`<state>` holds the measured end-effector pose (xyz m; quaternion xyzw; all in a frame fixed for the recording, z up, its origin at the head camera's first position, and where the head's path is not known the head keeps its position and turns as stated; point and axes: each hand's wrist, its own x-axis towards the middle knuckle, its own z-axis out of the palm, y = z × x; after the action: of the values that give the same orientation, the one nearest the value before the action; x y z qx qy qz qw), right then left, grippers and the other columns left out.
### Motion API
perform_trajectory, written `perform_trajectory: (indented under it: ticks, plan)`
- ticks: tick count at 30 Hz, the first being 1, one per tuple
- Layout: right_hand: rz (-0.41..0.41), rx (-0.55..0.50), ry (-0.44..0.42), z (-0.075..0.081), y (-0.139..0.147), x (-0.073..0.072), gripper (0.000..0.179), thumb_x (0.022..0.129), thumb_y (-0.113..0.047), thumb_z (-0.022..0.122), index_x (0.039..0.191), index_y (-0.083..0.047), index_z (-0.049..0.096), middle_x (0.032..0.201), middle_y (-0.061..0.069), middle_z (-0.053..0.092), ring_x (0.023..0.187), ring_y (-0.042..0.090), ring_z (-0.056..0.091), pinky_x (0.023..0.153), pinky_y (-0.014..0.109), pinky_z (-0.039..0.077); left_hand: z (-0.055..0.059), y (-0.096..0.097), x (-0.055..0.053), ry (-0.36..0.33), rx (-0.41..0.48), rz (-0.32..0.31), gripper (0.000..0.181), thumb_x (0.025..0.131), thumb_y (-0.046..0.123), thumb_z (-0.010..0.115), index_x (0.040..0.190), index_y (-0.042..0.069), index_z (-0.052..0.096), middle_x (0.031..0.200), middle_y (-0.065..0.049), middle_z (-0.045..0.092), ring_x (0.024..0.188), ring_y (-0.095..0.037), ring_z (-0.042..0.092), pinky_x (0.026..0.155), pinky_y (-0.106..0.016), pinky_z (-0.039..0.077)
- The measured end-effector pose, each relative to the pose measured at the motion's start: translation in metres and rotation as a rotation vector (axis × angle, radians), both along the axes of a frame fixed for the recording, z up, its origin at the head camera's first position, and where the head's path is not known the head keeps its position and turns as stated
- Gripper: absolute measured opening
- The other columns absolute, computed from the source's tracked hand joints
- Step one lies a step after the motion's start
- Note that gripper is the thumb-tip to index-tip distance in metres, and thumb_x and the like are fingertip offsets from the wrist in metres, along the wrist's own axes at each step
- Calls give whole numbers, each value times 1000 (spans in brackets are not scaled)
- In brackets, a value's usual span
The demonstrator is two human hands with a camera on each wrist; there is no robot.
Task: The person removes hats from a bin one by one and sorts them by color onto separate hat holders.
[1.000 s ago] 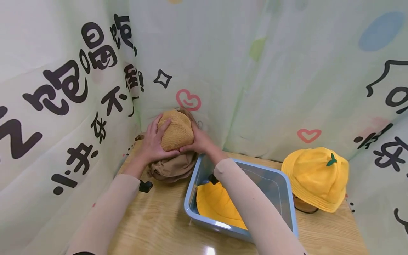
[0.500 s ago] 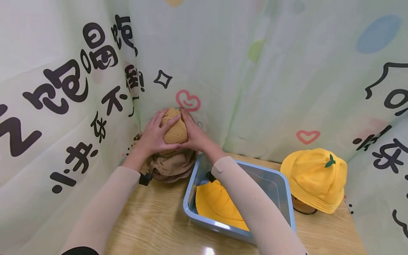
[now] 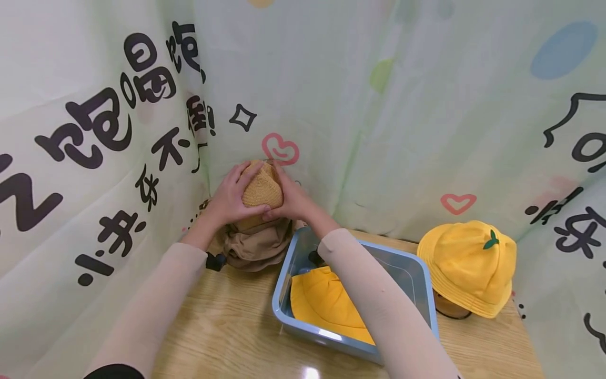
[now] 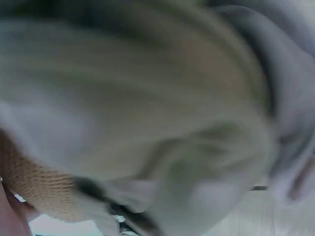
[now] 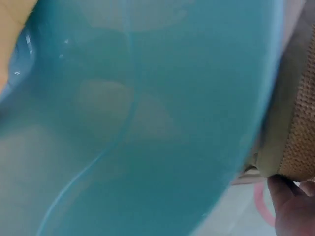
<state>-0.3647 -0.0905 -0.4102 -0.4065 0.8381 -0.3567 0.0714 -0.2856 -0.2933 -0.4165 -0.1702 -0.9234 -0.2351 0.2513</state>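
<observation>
A tan woven hat [image 3: 261,188] is held between both hands at the back left, over a brown cloth hat [image 3: 258,247]. My left hand [image 3: 232,197] grips its left side with fingers spread over the top. From the right, my right hand [image 3: 291,199] grips it, thumb at the near lower edge. In the left wrist view the woven hat [image 4: 42,189] shows at lower left, beside blurred brown cloth [image 4: 147,113]. The right wrist view has the woven hat [image 5: 301,123] at the right edge, with fingertips of the right hand [image 5: 295,209] at its rim.
A blue translucent bin [image 3: 331,336] stands under the right forearm, with a yellow hat [image 3: 326,305] inside. Right of it, another yellow hat [image 3: 471,263] with a green sprout sits on a stand. Printed curtains [image 3: 322,105] enclose the wooden table [image 3: 227,326].
The hands have lowered slightly and drawn closer together on the woven hat, squeezing it narrower, and the right fingers have shifted over its top. The bin and the yellow hats stay in place.
</observation>
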Motion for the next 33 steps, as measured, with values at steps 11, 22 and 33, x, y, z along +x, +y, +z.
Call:
perform_trajectory:
  ticks: [11,22,33]
  plan:
    - [-14,89,-25,-4,-6,1,141,63,-41,94,161,-23,-6,168,1,8,146,24,32,114,42,36,-5,-3,-4,-213,36,73,104,71,56,83,156,42,24,156,-16,31,136,-42,37,106,-59,36]
    - [27,-2,24,1,4,-1,135,70,-35,92,161,-24,-8,168,8,10,147,29,29,115,47,35,-3,-2,4,33,-77,-14,101,67,56,83,153,34,36,159,-22,25,140,-48,32,106,-66,34]
    - [-9,18,97,-22,-3,0,130,72,-32,91,161,-8,-2,168,12,4,149,30,26,116,47,34,-26,-4,-1,182,-185,4,93,69,62,76,150,34,41,158,-22,29,140,-47,34,107,-67,35]
